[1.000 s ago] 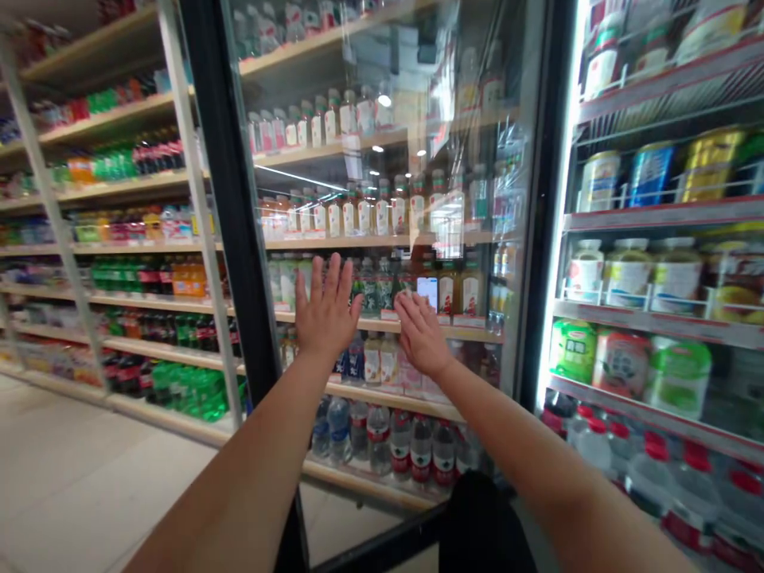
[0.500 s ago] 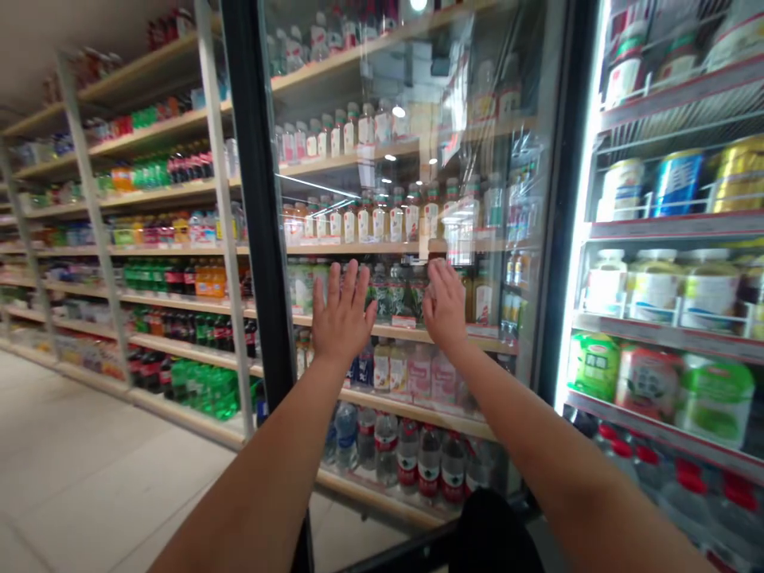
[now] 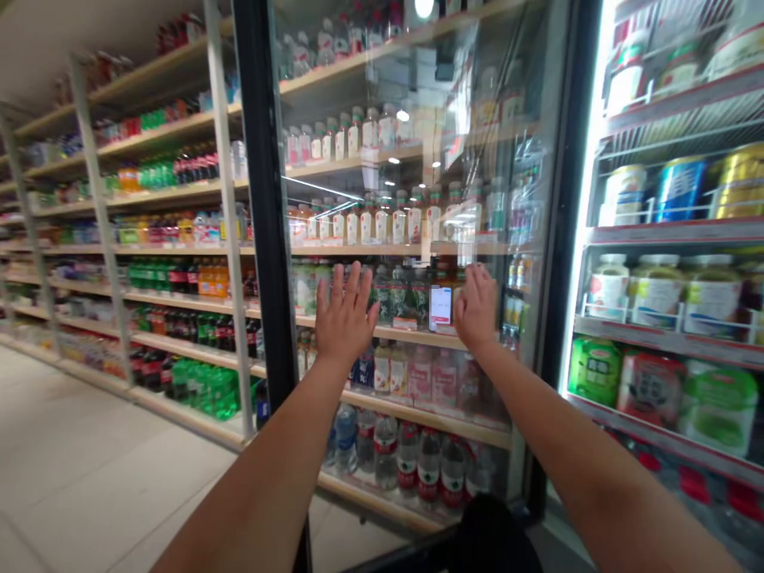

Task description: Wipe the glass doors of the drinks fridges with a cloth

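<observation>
Two hands at a glass door

Both hands are raised before the door point(image 3: 256, 159), whose dark upright edge runs to the left of the left hand point(image 3: 346, 312) and whose glass point(image 3: 442, 103) spans the area behind and above the two. The left hand lies flat against the glass, back toward the viewer, fingers spread and pointing up, thumb extended toward the right hand; nothing is in its grasp. The right hand point(image 3: 477, 306), well apart at about the same height, has its fingers drawn together and bent. Its palm is turned from view, so whether it touches the glass or holds anything cannot be told. Just left of the right hand, a small lit screen point(image 3: 441, 305) shows in the glass.

Seen through the door, above both hands, stand pale-labelled bottles point(image 3: 382, 227); below and between them, pink bottles point(image 3: 421, 370), and lower again, red-labelled bottles point(image 3: 428, 469). To the right of the right hand, a lit cooler holds cans point(image 3: 680, 189), white-capped bottles point(image 3: 656, 290) and, slightly lower than that hand, pouches point(image 3: 650, 390). To the left of the left hand, beyond the door's edge, shelves point(image 3: 179, 301) carry orange bottles point(image 3: 213, 277) and, lower, green bottles point(image 3: 215, 390) near the pale floor point(image 3: 119, 477).
</observation>
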Demonstrator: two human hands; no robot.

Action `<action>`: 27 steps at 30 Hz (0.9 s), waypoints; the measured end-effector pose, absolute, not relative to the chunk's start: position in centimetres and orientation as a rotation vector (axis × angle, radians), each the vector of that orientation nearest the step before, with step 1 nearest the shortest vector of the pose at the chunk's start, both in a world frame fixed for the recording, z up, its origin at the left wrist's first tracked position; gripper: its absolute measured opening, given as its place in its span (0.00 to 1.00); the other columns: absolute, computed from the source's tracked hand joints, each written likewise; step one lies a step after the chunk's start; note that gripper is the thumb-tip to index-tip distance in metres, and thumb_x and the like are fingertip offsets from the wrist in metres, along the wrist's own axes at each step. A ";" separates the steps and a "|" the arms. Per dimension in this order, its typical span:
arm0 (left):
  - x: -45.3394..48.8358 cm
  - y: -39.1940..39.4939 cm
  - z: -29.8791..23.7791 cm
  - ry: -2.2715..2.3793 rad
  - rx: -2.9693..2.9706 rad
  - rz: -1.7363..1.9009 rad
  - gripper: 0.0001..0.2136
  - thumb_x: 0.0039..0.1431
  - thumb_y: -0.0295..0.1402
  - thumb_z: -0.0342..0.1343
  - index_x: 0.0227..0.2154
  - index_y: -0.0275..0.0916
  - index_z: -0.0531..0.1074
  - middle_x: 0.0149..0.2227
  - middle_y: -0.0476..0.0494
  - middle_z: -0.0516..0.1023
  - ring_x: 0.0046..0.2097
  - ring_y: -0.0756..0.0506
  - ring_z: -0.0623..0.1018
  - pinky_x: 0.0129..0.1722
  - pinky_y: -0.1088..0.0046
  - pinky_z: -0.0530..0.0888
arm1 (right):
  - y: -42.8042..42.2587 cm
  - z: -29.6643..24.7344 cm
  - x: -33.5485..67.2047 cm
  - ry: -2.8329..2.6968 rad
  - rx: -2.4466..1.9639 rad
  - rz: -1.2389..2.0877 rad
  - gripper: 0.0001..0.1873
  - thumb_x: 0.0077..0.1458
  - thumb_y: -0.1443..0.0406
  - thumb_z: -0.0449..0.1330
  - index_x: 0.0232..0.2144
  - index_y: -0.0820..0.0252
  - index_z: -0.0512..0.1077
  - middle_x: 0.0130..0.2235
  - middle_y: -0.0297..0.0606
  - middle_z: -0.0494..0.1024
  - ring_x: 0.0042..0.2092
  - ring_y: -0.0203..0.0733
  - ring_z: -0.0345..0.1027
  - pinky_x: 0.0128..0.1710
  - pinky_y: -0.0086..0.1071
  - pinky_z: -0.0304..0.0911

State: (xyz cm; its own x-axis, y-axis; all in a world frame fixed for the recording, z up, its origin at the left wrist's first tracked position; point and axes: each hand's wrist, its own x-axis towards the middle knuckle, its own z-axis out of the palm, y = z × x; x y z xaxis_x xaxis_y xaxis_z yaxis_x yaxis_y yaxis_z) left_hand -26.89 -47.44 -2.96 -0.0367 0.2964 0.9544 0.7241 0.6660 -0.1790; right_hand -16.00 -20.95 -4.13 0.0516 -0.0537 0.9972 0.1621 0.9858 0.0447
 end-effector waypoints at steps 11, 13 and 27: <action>-26.8 -47.5 -3.0 -1.596 -0.845 -0.421 0.29 0.72 0.40 0.47 0.72 0.38 0.52 0.74 0.38 0.50 0.75 0.34 0.46 0.72 0.43 0.47 | -24.9 -4.7 -17.2 -1.743 0.206 -0.285 0.33 0.64 0.69 0.48 0.71 0.58 0.56 0.70 0.43 0.64 0.75 0.47 0.43 0.73 0.53 0.46; -26.8 -47.5 -3.0 -1.587 -0.841 -0.420 0.29 0.72 0.40 0.47 0.72 0.38 0.52 0.74 0.38 0.51 0.75 0.33 0.47 0.72 0.43 0.48 | -25.6 -4.7 -17.4 -1.728 0.200 -0.266 0.33 0.64 0.70 0.48 0.71 0.56 0.56 0.69 0.42 0.65 0.74 0.46 0.45 0.73 0.53 0.47; -27.1 -47.4 -3.0 -1.560 -0.829 -0.400 0.28 0.72 0.39 0.47 0.71 0.37 0.55 0.73 0.37 0.53 0.75 0.34 0.47 0.72 0.44 0.48 | -23.0 -4.7 -16.8 -1.522 -0.098 -0.089 0.34 0.66 0.68 0.46 0.72 0.60 0.51 0.70 0.49 0.62 0.74 0.51 0.45 0.71 0.58 0.49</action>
State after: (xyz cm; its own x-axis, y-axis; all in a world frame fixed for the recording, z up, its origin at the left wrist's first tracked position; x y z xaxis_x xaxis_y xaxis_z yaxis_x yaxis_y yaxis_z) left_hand -27.06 -47.44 -3.00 0.0215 0.2740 0.9615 0.7025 0.6801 -0.2096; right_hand -16.76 -22.98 -4.69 0.0468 0.0030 0.9989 0.1197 0.9928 -0.0086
